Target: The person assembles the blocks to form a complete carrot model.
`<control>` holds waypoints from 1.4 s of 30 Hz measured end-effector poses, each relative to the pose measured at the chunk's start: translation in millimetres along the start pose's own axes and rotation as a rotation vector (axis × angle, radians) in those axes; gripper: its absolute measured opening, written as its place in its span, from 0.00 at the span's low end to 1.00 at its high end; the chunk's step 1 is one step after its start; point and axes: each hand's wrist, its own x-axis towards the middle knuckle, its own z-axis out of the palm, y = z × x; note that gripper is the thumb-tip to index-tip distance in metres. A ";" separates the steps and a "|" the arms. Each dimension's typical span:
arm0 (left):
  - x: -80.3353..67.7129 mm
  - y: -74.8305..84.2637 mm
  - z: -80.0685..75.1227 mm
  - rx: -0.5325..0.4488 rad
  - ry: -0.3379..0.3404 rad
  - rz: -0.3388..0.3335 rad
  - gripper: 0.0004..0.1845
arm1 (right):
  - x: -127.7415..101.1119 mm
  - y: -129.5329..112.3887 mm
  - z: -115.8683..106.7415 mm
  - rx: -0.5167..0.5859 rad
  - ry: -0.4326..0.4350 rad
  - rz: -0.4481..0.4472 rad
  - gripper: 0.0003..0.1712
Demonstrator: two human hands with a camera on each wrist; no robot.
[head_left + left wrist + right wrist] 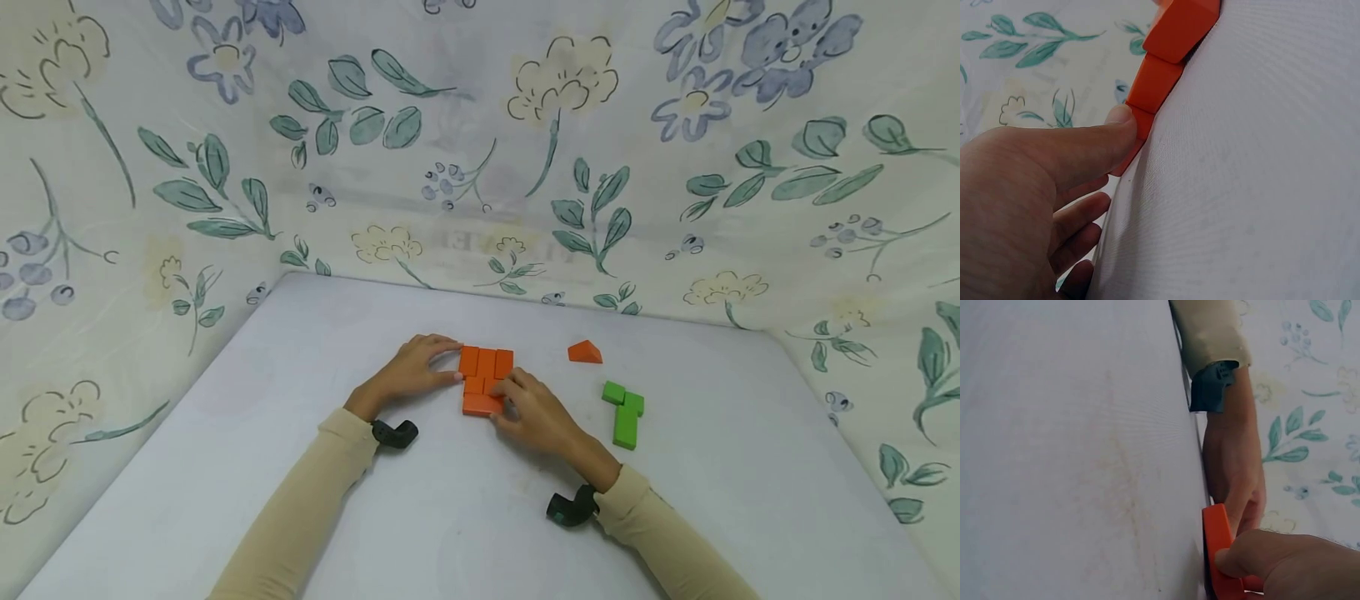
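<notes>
At nine o'clock of orange blocks [486,363]: left hand [408,369], fingers wide, touches them. At four: right hand [537,417] pinches nearest block [480,406]. Probably light, stiff; grasp opposite sides.

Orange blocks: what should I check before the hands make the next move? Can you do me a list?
1. Left hand touching the orange blocks: ok, it touches their left side.
2. Right hand on the long block nearest the person: ok, its thumb is against it.
3. Orange wedge together with the other orange ones: not ok, it lies apart, off to the right.
4. Green blocks kept apart from the orange group: ok, they sit to the right.
5. No gaps under the right hand: cannot tell, its fingers cover that part.
</notes>
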 end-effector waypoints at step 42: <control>1.1 -2.5 1.5 0.012 0.003 0.009 0.33 | 9.7 58.4 -61.7 0.118 0.141 0.163 0.11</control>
